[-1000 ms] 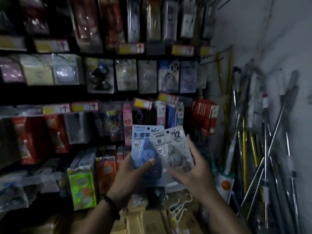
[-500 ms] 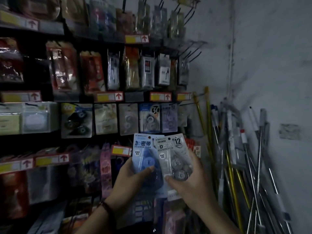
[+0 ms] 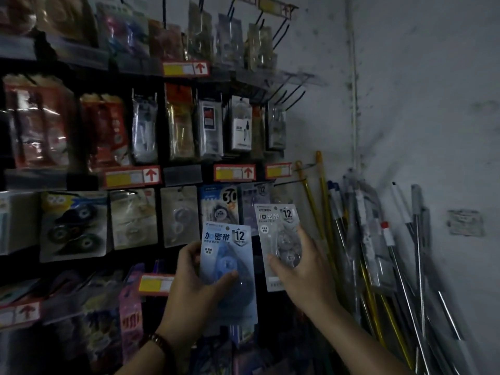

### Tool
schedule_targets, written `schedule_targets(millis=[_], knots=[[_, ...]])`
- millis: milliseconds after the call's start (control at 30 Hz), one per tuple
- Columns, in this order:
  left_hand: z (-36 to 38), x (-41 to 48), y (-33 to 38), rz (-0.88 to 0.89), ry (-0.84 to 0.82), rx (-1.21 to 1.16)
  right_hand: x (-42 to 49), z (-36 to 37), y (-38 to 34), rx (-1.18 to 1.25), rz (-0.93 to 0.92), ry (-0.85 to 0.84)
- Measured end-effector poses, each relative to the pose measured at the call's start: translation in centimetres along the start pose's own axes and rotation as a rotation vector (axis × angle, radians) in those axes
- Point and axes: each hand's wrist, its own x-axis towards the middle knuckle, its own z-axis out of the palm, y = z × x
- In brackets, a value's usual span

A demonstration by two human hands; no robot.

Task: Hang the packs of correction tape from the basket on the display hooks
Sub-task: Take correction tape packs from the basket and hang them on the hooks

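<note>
My left hand (image 3: 193, 288) grips a blue pack of correction tape (image 3: 227, 255) by its lower half, thumb on the front. My right hand (image 3: 303, 269) holds a grey pack of correction tape (image 3: 278, 231), raised higher and to the right of the blue one. The grey pack's top lies just below a row of hanging packs (image 3: 251, 201) of the same kind on the display hooks. A bare hook (image 3: 289, 181) juts out to the right of that row. The basket is out of view.
The dark display wall (image 3: 135, 217) carries rows of hanging stationery packs and red-and-yellow price tags. Empty black hooks (image 3: 292, 98) stick out at the upper right. A bundle of metal and yellow poles (image 3: 378, 253) leans in the corner against the grey wall.
The view has tilted up along the display. My hands have drawn the two packs apart: the right hand has lifted the grey pack up and right toward the hooks, the left keeps the blue one lower.
</note>
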Motion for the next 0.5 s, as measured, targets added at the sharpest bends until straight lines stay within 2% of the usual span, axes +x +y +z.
schedule_targets(millis=[100, 300, 500], knots=[[1.1, 2.2, -0.5, 0.115, 0.007, 0.15, 3.0, 0.7, 0.9, -0.115, -0.01, 0.036], [3.5, 6.3, -0.9, 0.211, -0.021, 0.169, 8.2, 2.1, 2.4, -0.195, -0.038, 0.087], [5.2, 8.8, -1.6, 0.198, -0.007, 0.178, 11.4, 3.6, 3.9, -0.176, -0.135, 0.167]])
